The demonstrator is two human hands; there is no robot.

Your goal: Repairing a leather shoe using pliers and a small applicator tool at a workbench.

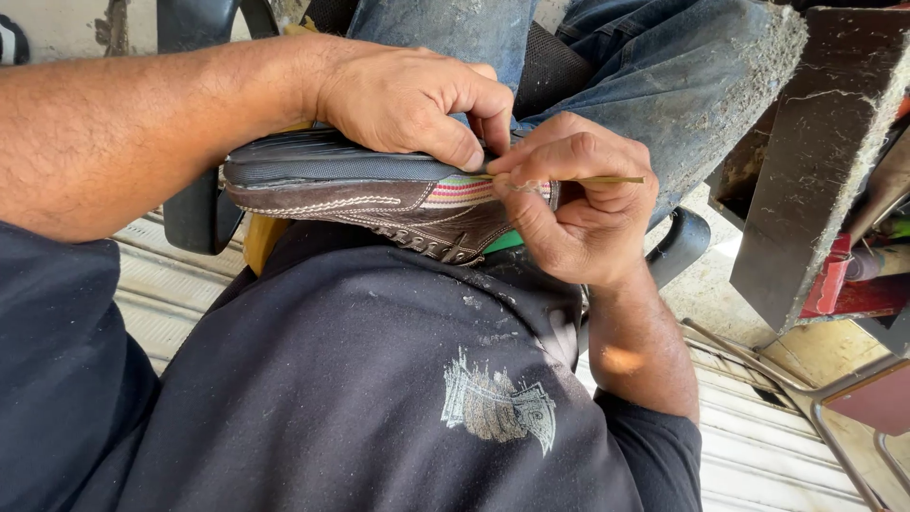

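The shoe (379, 194) lies sole-up on the person's lap. The left hand (412, 100) clamps its sole; the right hand (578, 204) pinches a thin stick (607, 179) at the seam. Steady pressure and a shallow angle likely serve best.

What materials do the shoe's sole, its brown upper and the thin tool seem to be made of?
The sole looks like dark rubber, matte, with moulded ribs. The brown upper seems to be leather, slightly shiny, with pale stitching and a striped fabric band. The thin tool in the right hand looks like yellowish metal, perhaps brass; wood cannot be excluded.
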